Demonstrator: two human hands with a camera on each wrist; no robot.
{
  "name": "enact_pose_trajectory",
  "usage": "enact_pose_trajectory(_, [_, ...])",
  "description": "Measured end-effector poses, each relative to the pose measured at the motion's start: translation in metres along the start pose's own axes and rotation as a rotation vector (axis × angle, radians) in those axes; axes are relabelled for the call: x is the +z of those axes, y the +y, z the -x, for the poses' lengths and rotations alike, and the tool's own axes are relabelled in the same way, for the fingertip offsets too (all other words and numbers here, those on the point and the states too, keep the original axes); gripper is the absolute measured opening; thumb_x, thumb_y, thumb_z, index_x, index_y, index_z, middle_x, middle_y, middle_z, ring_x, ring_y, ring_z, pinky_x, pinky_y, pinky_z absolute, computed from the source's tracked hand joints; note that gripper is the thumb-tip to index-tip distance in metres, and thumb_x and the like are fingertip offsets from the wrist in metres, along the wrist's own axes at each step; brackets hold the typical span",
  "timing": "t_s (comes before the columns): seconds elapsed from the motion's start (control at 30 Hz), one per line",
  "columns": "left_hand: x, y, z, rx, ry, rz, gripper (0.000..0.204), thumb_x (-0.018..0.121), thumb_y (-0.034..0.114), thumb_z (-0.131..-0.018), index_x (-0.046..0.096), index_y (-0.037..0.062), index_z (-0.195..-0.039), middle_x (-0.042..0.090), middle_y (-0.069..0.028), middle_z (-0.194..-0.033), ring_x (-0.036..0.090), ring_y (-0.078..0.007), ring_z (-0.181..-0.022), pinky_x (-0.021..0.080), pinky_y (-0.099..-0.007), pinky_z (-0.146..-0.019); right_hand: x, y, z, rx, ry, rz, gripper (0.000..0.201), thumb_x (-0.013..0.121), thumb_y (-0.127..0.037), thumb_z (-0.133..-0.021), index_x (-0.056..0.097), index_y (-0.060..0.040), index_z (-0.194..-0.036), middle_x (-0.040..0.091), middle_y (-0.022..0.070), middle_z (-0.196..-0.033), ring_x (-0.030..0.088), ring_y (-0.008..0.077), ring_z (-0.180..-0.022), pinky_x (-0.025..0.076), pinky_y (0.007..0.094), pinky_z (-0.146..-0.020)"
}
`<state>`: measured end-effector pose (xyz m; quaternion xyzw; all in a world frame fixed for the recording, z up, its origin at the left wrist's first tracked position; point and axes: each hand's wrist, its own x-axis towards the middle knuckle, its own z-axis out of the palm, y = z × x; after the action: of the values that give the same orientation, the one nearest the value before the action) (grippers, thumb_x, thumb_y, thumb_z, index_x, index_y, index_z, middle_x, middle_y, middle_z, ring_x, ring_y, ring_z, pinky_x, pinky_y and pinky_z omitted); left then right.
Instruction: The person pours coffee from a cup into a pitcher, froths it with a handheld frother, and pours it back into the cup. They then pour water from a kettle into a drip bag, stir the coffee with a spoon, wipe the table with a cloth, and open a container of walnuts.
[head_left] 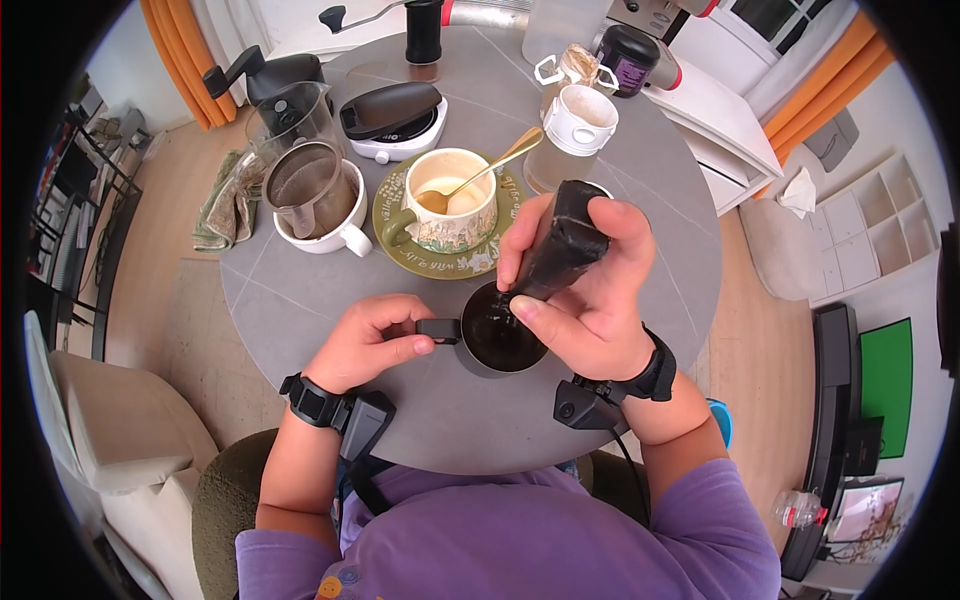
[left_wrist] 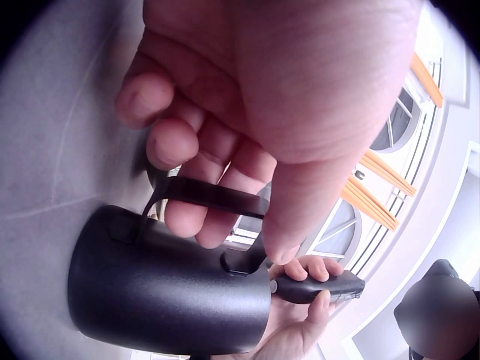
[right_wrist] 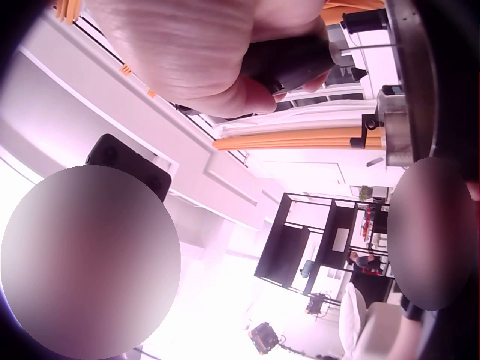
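Observation:
My left hand (head_left: 362, 342) holds a black milk pitcher (left_wrist: 172, 289) by its handle (head_left: 438, 331). In the left wrist view fingers pass through the handle loop while the thumb presses at its end. Above the pitcher, my right hand (head_left: 605, 300) grips the black handle of a handheld milk frother (head_left: 563, 245), tilted over the right rim. A thin metal shaft (right_wrist: 369, 49) runs from the frother towards the pitcher in the right wrist view; its tip is hidden inside. The pitcher's interior looks dark in the head view.
Behind the pitcher, a patterned cup (head_left: 465, 226) with a gold spoon (head_left: 512, 160) stands on a green saucer (head_left: 430, 262). Left are a white cup (head_left: 322, 238) holding a strainer (head_left: 305, 178), a glass carafe (head_left: 312, 108) and a scale (head_left: 390, 152). A lidded jar (head_left: 560, 160) stands beyond my right hand.

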<state>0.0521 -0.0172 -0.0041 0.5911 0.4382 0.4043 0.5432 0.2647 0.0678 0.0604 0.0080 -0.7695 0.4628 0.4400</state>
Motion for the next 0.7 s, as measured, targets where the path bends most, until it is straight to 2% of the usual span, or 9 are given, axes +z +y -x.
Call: enact_pose_trajectory(0.7, [-0.0003,0.0005,0.0005,-0.004,0.004,-0.030,0.028,0.065,0.023,-0.079,0.056,-0.0013,-0.090,0.057,-0.0029,-0.081,0.056,-0.0077,-0.071,0.041,-0.0200,-0.060,0.0004,-0.0015,0.0007,0.022,0.012,0.017,0.080,0.053,0.010,-0.074,0.014,-0.0305,-0.131,0.040,0.0159,-0.106,0.050,0.0186,-0.085,0.045,0.0302,-0.070])
